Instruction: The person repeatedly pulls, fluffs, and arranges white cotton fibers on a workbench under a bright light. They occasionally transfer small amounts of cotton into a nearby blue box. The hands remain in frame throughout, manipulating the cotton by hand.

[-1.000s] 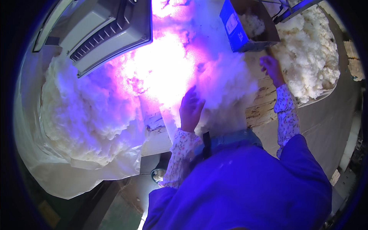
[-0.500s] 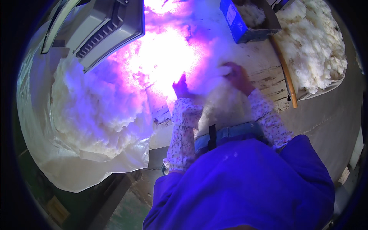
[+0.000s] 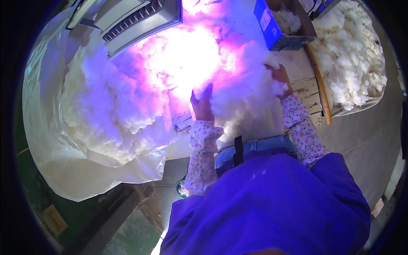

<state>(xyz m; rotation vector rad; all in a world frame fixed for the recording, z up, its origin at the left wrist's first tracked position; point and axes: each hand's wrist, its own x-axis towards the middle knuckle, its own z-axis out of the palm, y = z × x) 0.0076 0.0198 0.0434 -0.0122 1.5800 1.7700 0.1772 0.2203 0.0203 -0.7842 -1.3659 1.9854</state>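
Note:
A heap of loose white cotton (image 3: 244,95) lies on the work table in front of my body, between my two hands. My left hand (image 3: 202,105) is at its left edge, thumb and fingers apart, with its fingertips partly lost in the glare of a very bright lamp spot. At the heap's right edge, my right hand (image 3: 282,79) has its fingers bent around some of the fluff; part of the palm is covered by cotton. Both forearms wear flowered sleeve covers.
A grey lamp housing (image 3: 146,23) overhangs the table. Cotton (image 3: 110,114) fills a clear plastic bag (image 3: 80,180) on the left. A blue box (image 3: 280,40) with some cotton stands at the back right. Beside it are a wooden stick (image 3: 318,85) and a large cotton pile (image 3: 352,55).
My right hand has moved a little right and back, and the cotton between my hands is spread wider. My left hand has opened more beside it. The whole view has shifted slightly.

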